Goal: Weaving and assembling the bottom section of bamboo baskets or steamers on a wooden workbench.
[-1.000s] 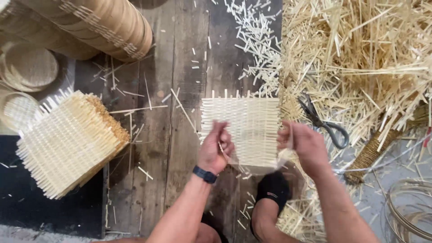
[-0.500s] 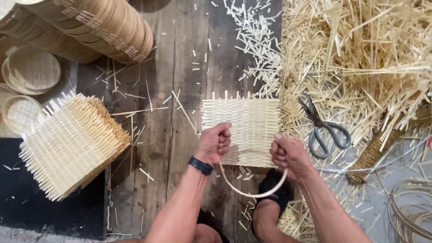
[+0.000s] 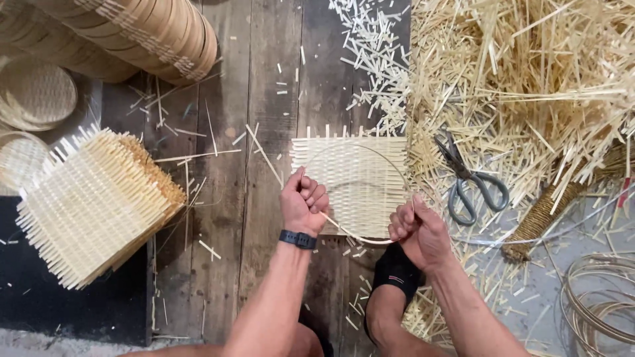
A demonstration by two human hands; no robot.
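From above the person's shoulders, a square woven bamboo mat [image 3: 360, 185] lies flat on the dark plank floor [image 3: 264, 99], just ahead of a foot in a black sock [image 3: 395, 274]. A thin bamboo hoop [image 3: 370, 153] rests on top of the mat, bent into a ring that nearly fills the square. The left hand [image 3: 303, 203] is curled into a fist at the ring's near-left side, fingers together and clamped on the strip; the right hand [image 3: 418, 230] is closed likewise on the near-right side, pinching the strip against the mat's edge. The step in hand looks like fitting and sizing the ring over the weave. Next, I would judge, the ring needs to be held centred and pressed flat, with both grips steady so the springy strip does not snap open. Grey-handled scissors [image 3: 473, 182] lie just right of the mat on a heap of bamboo offcuts [image 3: 529, 86]. A stack of finished mats [image 3: 92, 211] sits well to the left, with stacked round trays [image 3: 132, 33] beyond it.
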